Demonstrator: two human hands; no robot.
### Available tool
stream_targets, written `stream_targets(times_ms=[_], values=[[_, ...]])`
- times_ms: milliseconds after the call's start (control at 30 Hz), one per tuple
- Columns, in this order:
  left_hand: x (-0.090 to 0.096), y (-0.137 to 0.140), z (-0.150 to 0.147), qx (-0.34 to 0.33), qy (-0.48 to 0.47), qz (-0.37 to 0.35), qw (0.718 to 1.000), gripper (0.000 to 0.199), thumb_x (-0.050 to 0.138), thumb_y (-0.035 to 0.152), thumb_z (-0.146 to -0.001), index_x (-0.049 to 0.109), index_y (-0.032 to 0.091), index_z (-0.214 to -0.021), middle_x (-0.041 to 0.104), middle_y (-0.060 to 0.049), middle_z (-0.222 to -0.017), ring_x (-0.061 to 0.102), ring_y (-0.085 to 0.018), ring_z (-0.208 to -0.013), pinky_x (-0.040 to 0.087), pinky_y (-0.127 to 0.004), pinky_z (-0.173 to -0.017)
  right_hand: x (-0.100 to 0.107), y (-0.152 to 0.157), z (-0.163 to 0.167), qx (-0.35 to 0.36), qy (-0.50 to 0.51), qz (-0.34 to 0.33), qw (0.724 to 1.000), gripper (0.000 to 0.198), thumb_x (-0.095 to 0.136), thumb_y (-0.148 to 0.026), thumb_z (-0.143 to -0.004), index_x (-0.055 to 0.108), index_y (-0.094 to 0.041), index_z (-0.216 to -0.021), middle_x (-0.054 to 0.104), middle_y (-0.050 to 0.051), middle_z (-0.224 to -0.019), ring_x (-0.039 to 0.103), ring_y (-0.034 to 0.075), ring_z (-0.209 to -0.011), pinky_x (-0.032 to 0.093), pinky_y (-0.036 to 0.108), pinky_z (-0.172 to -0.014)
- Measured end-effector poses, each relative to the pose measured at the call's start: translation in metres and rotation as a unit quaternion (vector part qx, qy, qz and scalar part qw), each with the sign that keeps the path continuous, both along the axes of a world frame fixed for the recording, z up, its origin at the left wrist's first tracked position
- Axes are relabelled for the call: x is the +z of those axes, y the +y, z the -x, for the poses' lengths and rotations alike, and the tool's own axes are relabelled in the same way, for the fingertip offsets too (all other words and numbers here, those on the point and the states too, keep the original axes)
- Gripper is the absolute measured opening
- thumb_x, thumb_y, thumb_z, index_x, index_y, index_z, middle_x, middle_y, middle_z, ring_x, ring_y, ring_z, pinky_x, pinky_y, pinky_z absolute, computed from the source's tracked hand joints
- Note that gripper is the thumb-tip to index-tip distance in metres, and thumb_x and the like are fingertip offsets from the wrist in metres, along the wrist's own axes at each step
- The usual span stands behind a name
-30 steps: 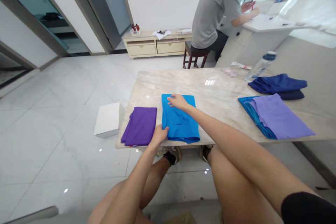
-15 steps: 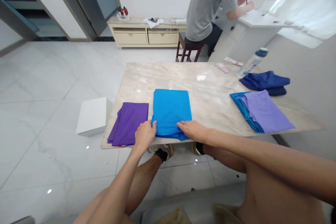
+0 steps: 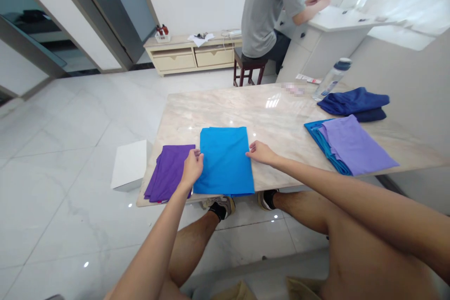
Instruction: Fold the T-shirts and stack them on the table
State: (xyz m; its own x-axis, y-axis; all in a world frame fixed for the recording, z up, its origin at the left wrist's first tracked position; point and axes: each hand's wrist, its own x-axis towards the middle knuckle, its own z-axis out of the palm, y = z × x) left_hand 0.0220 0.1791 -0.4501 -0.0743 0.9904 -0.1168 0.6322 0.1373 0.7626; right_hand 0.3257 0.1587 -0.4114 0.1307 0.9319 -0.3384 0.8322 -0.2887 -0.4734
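A bright blue folded cloth (image 3: pixel 225 161) lies flat near the front edge of the table, its lower edge slightly over the rim. My left hand (image 3: pixel 193 167) is closed at the cloth's left edge, fingers curled in. On the opposite side, my right hand (image 3: pixel 261 153) pinches the right edge between thumb and fingers. Just left of the blue cloth is a folded purple cloth (image 3: pixel 170 171), partly behind my left hand. A lilac folded cloth (image 3: pixel 356 145) rests on a teal one (image 3: pixel 325 147) at the right, with a dark blue cloth (image 3: pixel 353 102) behind them.
The marble-patterned table (image 3: pixel 218 105) also bears a clear bottle (image 3: pixel 332 79) at its far right. A white box (image 3: pixel 129 164) stands on the floor to the left. Beyond the table, a person in a grey shirt (image 3: pixel 265 9) sits on a stool (image 3: pixel 249 66) near a low cabinet (image 3: pixel 190 58).
Both hands have moved from the cloth's near end farther up its sides. The blue cloth's near edge is now straighter and closer to me. My view has tilted slightly.
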Motion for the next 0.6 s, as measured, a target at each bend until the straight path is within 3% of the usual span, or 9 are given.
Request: stream_targets(times_ms=[100, 200, 300, 400, 467, 533, 600], values=[[0.000, 0.018, -0.004, 0.028, -0.011, 0.050, 0.998, 0.024, 0.065, 0.027, -0.101, 0.068, 0.014, -0.121, 0.082, -0.016, -0.114, 0.080, -0.027, -0.105, 0.061, -0.036, -0.092, -0.004, 0.000, 0.009, -0.006, 0.002, 0.041, 0.999, 0.048, 0.075, -0.037, -0.103, 0.066, -0.009, -0.140, 0.082, 0.014, -0.118, 0.080, 0.024, -0.107, 0.057, 0.026, -0.084], [0.002, 0.020, -0.005, 0.025, 0.012, 0.074, 0.997, 0.022, 0.070, 0.028, -0.098, 0.070, 0.013, -0.114, 0.083, -0.013, -0.098, 0.080, -0.027, -0.091, 0.059, -0.032, -0.079, -0.001, 0.001, 0.016, 0.069, -0.069, 0.063, 0.993, 0.047, 0.073, -0.041, -0.105, 0.068, -0.011, -0.141, 0.081, 0.017, -0.122, 0.080, 0.027, -0.114, 0.060, 0.029, -0.089], [0.000, 0.003, -0.008, 0.025, 0.035, 0.071, 0.997, 0.020, 0.075, 0.024, -0.094, 0.071, 0.016, -0.112, 0.082, -0.010, -0.095, 0.080, -0.027, -0.096, 0.057, -0.032, -0.082, 0.007, 0.007, 0.016, 0.130, -0.119, 0.090, 0.980, 0.032, 0.084, -0.026, -0.093, 0.079, -0.014, -0.122, 0.082, 0.020, -0.120, 0.079, 0.033, -0.118, 0.061, 0.035, -0.095], [-0.003, -0.028, -0.017, -0.001, 0.069, 0.061, 0.996, 0.022, 0.079, 0.020, -0.092, 0.071, 0.018, -0.112, 0.082, -0.008, -0.095, 0.079, -0.027, -0.098, 0.054, -0.033, -0.086, 0.018, 0.009, 0.009, 0.162, -0.143, 0.172, 0.961, 0.014, 0.090, -0.011, -0.079, 0.084, -0.013, -0.092, 0.084, 0.016, -0.088, 0.084, 0.034, -0.092, 0.064, 0.038, -0.085], [-0.003, -0.048, -0.024, -0.049, 0.109, 0.044, 0.992, 0.022, 0.077, 0.020, -0.095, 0.070, 0.018, -0.116, 0.081, -0.008, -0.097, 0.078, -0.026, -0.098, 0.052, -0.032, -0.085, 0.026, 0.008, 0.001, 0.176, -0.159, 0.212, 0.948, 0.008, 0.091, -0.011, -0.078, 0.083, -0.013, -0.082, 0.081, 0.013, -0.074, 0.084, 0.033, -0.082, 0.064, 0.038, -0.082], [0.000, -0.063, -0.028, -0.094, 0.154, 0.025, 0.983, 0.023, 0.073, 0.022, -0.100, 0.068, 0.017, -0.122, 0.080, -0.009, -0.100, 0.077, -0.026, -0.099, 0.051, -0.032, -0.085, 0.034, 0.005, -0.008, 0.187, -0.184, 0.169, 0.950, 0.010, 0.088, -0.020, -0.086, 0.085, -0.012, -0.091, 0.083, 0.016, -0.084, 0.084, 0.034, -0.092, 0.064, 0.040, -0.088], [0.006, -0.072, -0.029, -0.111, 0.190, 0.024, 0.975, 0.028, 0.069, 0.027, -0.104, 0.065, 0.016, -0.129, 0.080, -0.010, -0.102, 0.077, -0.029, -0.103, 0.050, -0.033, -0.084, 0.038, 0.004, -0.016, 0.192, -0.207, 0.083, 0.956, 0.024, 0.076, -0.031, -0.098, 0.084, -0.014, -0.114, 0.084, 0.021, -0.113, 0.081, 0.036, -0.112, 0.061, 0.042, -0.098]])
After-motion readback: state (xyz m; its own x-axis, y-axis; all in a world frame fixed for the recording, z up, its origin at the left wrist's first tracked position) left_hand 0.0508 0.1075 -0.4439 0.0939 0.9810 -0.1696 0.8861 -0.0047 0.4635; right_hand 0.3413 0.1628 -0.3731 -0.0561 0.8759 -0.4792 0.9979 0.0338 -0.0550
